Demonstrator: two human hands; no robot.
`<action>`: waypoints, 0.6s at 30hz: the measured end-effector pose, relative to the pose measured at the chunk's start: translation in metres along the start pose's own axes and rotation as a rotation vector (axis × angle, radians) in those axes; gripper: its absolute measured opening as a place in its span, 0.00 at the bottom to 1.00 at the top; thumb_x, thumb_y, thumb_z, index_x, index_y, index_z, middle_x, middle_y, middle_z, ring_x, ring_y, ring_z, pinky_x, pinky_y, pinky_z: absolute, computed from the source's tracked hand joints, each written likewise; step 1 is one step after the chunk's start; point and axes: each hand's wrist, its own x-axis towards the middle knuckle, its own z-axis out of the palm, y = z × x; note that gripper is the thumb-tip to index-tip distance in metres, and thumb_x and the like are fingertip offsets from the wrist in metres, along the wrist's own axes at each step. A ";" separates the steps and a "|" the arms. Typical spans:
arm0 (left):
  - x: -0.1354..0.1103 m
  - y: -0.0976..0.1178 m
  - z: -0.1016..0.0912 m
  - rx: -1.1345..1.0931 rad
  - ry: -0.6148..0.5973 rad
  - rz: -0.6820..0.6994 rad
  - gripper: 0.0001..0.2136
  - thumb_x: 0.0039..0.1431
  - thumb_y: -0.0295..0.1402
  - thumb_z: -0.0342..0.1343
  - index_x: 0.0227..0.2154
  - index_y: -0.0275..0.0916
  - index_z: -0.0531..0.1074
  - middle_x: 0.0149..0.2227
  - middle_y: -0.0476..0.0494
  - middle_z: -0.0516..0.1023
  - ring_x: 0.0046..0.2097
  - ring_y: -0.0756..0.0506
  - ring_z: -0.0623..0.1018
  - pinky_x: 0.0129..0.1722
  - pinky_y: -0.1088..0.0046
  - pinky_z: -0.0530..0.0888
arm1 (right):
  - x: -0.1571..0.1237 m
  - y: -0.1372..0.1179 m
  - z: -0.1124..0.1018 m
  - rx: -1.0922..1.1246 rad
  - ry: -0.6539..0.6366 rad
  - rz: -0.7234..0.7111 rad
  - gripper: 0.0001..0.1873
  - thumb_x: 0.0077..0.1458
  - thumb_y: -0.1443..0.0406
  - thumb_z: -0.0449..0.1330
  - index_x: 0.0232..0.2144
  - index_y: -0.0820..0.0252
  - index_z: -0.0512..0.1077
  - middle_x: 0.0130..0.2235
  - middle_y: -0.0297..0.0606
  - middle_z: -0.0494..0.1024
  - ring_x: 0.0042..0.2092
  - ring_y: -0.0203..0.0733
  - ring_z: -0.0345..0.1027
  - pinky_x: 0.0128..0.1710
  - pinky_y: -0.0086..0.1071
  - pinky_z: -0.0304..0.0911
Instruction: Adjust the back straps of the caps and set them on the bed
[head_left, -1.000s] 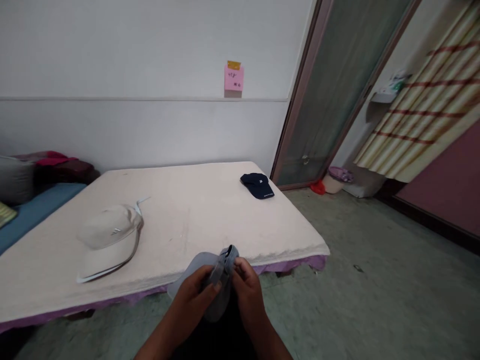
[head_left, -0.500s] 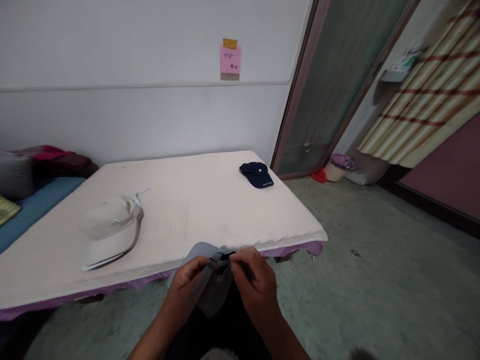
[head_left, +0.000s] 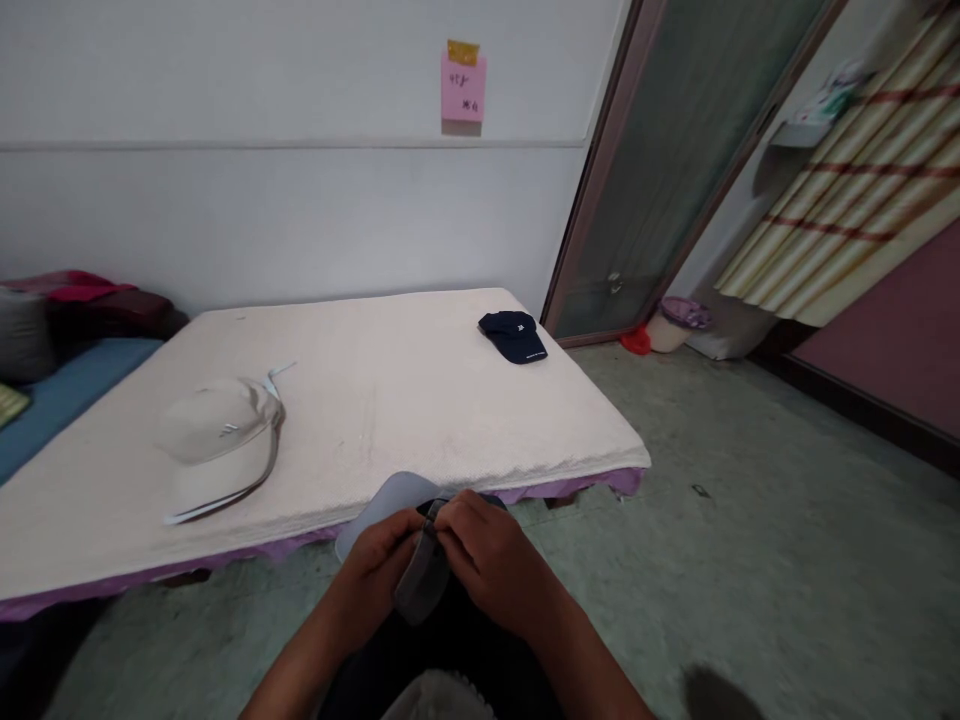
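Note:
Above my lap I hold a grey-blue baseball cap (head_left: 396, 497) with its brim pointing away to the left. My left hand (head_left: 379, 565) pinches the back strap near its buckle. Close beside it, my right hand (head_left: 480, 555) has its thumb and fingers pressed together on the strap end at the buckle. The fingers hide most of the buckle. On the bed, a beige cap (head_left: 217, 430) with a pale strap or tag sticking up lies at the left. A navy cap (head_left: 514, 336) lies at the far right of the bed.
The bed (head_left: 360, 370) has a white cover and a purple skirt. A pink note (head_left: 463, 90) is taped to the wall. At the right stand a sliding door (head_left: 675, 150), a bin (head_left: 670, 327) and a striped curtain (head_left: 840, 200). Cushions and cloths lie at the left.
My right hand has moved left, right up to my left hand at the buckle. The free strap end is now covered by fingers. The view has tipped slightly downward.

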 end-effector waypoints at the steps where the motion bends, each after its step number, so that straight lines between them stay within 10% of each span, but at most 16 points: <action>1: 0.000 0.001 0.000 0.013 -0.012 0.008 0.10 0.59 0.37 0.50 0.30 0.39 0.72 0.27 0.48 0.70 0.30 0.48 0.67 0.30 0.76 0.66 | 0.001 0.000 0.000 -0.015 -0.017 0.011 0.06 0.57 0.72 0.50 0.31 0.59 0.66 0.33 0.38 0.69 0.36 0.39 0.63 0.34 0.31 0.59; 12: -0.006 0.014 -0.007 -0.130 -0.015 -0.070 0.09 0.59 0.38 0.52 0.30 0.39 0.72 0.25 0.51 0.68 0.27 0.51 0.64 0.25 0.78 0.62 | 0.009 0.015 0.001 0.283 0.174 0.342 0.07 0.49 0.73 0.54 0.23 0.59 0.64 0.22 0.28 0.64 0.25 0.32 0.57 0.25 0.26 0.52; 18: -0.004 0.006 -0.013 -0.152 0.015 -0.077 0.08 0.57 0.37 0.54 0.28 0.39 0.72 0.25 0.51 0.68 0.27 0.51 0.65 0.25 0.79 0.63 | 0.005 -0.001 -0.002 0.265 0.089 0.127 0.07 0.53 0.74 0.54 0.32 0.58 0.68 0.32 0.32 0.69 0.34 0.35 0.64 0.34 0.28 0.57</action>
